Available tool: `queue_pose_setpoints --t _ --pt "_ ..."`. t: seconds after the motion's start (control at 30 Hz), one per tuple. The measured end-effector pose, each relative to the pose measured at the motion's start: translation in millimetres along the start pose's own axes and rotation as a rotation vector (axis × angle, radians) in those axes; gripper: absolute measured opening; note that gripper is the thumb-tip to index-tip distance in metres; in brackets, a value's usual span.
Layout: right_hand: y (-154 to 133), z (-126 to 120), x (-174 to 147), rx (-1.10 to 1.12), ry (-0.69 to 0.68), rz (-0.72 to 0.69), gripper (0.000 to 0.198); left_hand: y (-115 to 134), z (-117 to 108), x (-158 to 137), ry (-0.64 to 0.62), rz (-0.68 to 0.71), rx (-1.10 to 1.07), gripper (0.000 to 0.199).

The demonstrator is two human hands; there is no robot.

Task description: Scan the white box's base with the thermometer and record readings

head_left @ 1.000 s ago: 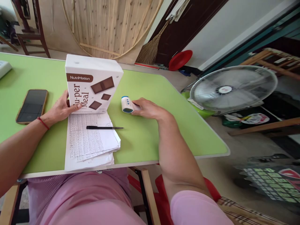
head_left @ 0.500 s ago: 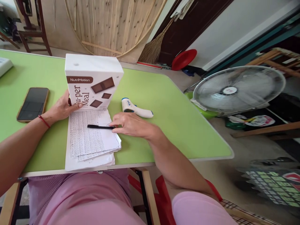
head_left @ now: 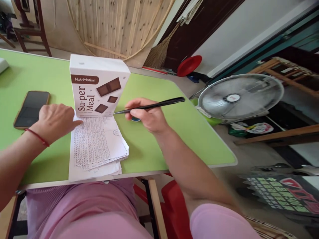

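Free green table [head_left: 147,157] just right of the papers [head_left: 93,142] — white box [head_left: 99,84] a barrier across their far end

Place: home, lived-in room by appearance | Landmark: green tabletop [head_left: 152,87] | Beyond tabletop, left: dark wooden chair [head_left: 28,31] | Directly beyond tabletop: large round plank panel [head_left: 119,26] on edge | Beyond tabletop, right: straw broom [head_left: 158,54], red basin-like item [head_left: 189,65] on floor, dark door [head_left: 206,21] | Right of tabletop: caged fan [head_left: 240,96], wooden rack [head_left: 294,81] | Exact room type: cannot be told
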State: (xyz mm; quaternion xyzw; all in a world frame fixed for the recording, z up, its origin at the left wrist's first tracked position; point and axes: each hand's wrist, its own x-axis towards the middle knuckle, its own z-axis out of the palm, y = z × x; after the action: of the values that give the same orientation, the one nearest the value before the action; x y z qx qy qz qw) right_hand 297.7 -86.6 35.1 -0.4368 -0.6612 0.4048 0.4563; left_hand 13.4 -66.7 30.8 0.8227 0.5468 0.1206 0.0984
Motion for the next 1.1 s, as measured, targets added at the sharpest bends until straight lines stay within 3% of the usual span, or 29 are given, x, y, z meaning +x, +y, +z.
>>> queue_pose_setpoints --t 0.03,0.1,0.17,0.27,0.43,0.63,0.9,1.1 --pt "6 4 3 0.032 -0.041 0.032 0.01 13 0 -5 -0.054 -0.032 0.158 0.047" --pt "19 15 7 0.082 -0.079 0.097 0.013 42 2 -14 -0.2 0.108 0.27 0.042" --pt "33 25 6 0.116 -0.029 0.145 0.016 67 8 -23 -0.29 0.286 0.264 0.03" --pt "47 37 -1 0.133 0.112 0.144 0.018 87 19 -32 -0.38 0.416 0.237 0.03" --pt "59 44 -8 0.059 0.272 0.073 0.014 84 30 -38 -0.292 0.494 0.233 0.036" --pt "65 45 -4 0.079 0.243 0.069 0.007 79 34 -36 -0.239 0.482 0.234 0.04" --pt "57 48 -8 -0.007 0.294 0.094 0.014 75 38 -34 -0.24 0.465 0.25 0.042" --pt "71 41 -3 -0.148 0.39 -0.033 0.01 70 39 -28 -0.209 0.432 0.287 0.045"
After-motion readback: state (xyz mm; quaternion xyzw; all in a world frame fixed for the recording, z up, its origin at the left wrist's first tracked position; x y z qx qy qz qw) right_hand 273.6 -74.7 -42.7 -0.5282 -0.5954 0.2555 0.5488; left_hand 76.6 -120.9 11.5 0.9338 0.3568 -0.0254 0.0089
